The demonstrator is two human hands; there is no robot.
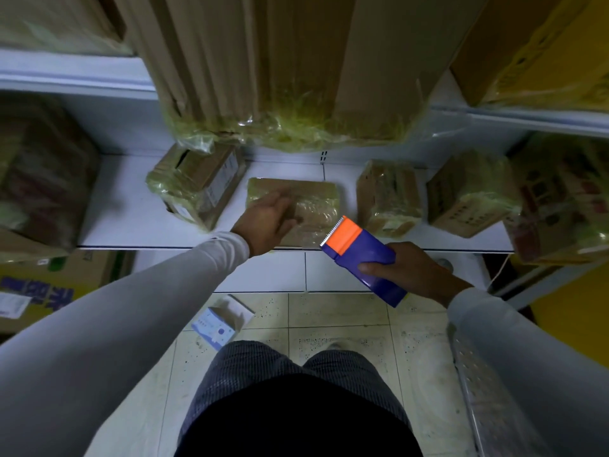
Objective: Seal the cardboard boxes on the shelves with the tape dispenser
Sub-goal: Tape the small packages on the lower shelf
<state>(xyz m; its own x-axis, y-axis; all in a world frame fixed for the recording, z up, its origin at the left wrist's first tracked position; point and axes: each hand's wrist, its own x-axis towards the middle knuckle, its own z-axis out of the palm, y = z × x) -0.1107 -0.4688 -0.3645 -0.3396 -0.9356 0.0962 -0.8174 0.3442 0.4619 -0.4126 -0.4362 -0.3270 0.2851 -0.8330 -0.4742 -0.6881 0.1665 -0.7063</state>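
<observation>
A flat cardboard box [313, 201] wrapped in clear tape lies at the middle of the white shelf [125, 206]. My left hand [267, 222] rests on its left part with fingers spread and relaxed. My right hand [415, 272] grips a blue tape dispenser [362, 255] with an orange head and toothed blade, held just off the shelf's front edge, its blade pointing at the box's right front corner.
More taped boxes stand on the shelf: one tilted at the left [197, 186], two at the right [389, 199] [471, 192]. A big wrapped carton [290, 70] overhangs from the shelf above. A small white and blue box [220, 321] lies on the tiled floor.
</observation>
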